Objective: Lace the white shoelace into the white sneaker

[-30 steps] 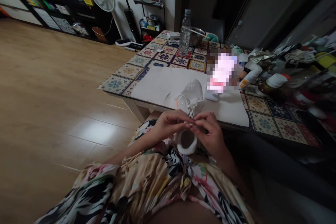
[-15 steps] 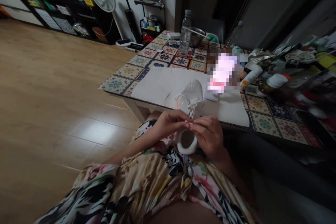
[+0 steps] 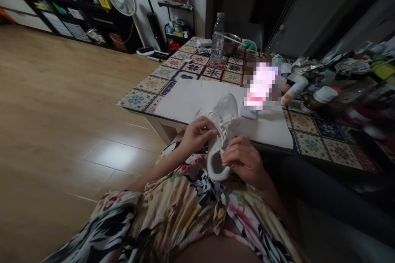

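A white lace-up sneaker (image 3: pixel 227 104) points away from me, its toe over the table's front edge and its heel at my lap. On its left side, beside the lacing, my left hand (image 3: pixel 199 134) is closed in a pinch on the white shoelace (image 3: pixel 226 126). My right hand (image 3: pixel 243 159) is also closed, thumb and fingers pinched at the right of the shoe opening; it appears to grip lace there, though the fingers partly hide it. Dark lining shows inside the opening.
A white sheet (image 3: pixel 182 98) covers the near part of the patterned table (image 3: pixel 135 98). On it a blurred lit phone screen (image 3: pixel 261 85) leans on a stand. Behind are a plastic bottle (image 3: pixel 217 43) and a metal bowl (image 3: pixel 231 45); bottles and clutter crowd the right side.
My hands, together over the top of the lacing before, have come apart. The left has moved up and left, the right slightly down toward the shoe opening.
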### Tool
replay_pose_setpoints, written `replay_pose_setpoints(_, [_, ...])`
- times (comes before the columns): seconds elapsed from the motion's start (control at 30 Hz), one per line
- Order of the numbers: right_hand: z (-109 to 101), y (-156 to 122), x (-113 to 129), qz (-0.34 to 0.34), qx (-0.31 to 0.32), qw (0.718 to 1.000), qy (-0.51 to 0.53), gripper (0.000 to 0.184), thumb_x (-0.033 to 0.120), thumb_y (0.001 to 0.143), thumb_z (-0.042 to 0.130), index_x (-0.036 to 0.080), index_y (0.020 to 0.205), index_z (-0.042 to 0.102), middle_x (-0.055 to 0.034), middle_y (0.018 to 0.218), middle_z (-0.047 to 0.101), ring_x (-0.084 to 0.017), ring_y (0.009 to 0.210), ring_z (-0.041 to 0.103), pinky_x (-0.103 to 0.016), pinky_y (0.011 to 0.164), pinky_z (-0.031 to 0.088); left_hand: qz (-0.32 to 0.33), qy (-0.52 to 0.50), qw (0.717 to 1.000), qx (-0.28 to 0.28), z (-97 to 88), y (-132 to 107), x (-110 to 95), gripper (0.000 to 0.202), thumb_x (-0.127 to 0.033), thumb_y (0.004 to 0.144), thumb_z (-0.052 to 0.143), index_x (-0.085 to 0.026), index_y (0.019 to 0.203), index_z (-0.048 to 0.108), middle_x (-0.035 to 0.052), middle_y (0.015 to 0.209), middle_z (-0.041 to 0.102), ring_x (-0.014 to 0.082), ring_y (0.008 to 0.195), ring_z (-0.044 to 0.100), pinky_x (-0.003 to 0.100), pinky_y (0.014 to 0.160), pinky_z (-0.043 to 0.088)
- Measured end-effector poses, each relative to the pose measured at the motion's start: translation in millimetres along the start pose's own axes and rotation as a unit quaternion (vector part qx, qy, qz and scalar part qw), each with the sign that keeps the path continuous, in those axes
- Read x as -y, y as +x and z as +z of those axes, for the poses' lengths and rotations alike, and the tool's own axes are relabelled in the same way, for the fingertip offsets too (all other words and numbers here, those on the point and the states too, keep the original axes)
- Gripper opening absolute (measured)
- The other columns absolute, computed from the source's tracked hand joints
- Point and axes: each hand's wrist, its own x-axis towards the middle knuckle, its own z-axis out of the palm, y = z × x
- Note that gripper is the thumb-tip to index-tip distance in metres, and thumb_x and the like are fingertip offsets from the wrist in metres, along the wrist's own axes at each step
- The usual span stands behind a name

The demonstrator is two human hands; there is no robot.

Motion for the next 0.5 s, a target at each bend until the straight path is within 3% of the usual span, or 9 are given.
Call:
replay_pose_setpoints(0.23, [-3,1,1,0.000,0.011,1.000,-0.003,0.008,0.025,0.095,0.062,0.025,0.087,0.065,0.0006,0.080,0.075,-0.020,0.085,0.064,-0.040,0.082,0.047,-0.009,0.000,1.000,0.028,-3.9,1,-2,0.024,-0.035,0.081,0.071,-0.015,0.068,0.065,0.0039,0.075,0.059,0.0147,0.074,0.056,0.024,0.064,0.048])
replay_pose_setpoints(0.3, [-5,-1,2,0.012,0.012,0.999,-0.045,0.001,0.025,0.093,0.064,0.025,0.093,0.064,-0.0016,0.087,0.073,-0.021,0.090,0.063,-0.039,0.083,0.046,-0.011,0.003,0.999,0.046,-8.1,0,-4,0.023,-0.034,0.081,0.071,-0.015,0.069,0.064,0.0036,0.073,0.060,0.0145,0.074,0.056,0.024,0.064,0.048])
replay_pose_setpoints(0.43, [-7,-1,2,0.055,0.017,0.981,-0.187,0.006,0.025,0.091,0.065,0.022,0.094,0.062,-0.0065,0.094,0.068,-0.023,0.092,0.060,-0.039,0.083,0.044,0.003,-0.001,0.999,0.039,-16.0,-2,-10,0.023,-0.036,0.081,0.073,-0.015,0.083,0.064,0.0036,0.080,0.062,0.0147,0.077,0.057,0.025,0.068,0.049])
replay_pose_setpoints(0.5, [-6,-1,2,0.055,0.019,0.971,-0.230,0.006,0.023,0.092,0.062,0.022,0.087,0.061,-0.0060,0.089,0.068,-0.022,0.087,0.059,-0.039,0.081,0.042,0.032,-0.008,0.996,0.086,-19.1,-4,-14,0.025,-0.037,0.081,0.074,-0.015,0.087,0.065,0.0051,0.085,0.062,0.0157,0.081,0.058,0.025,0.071,0.049])
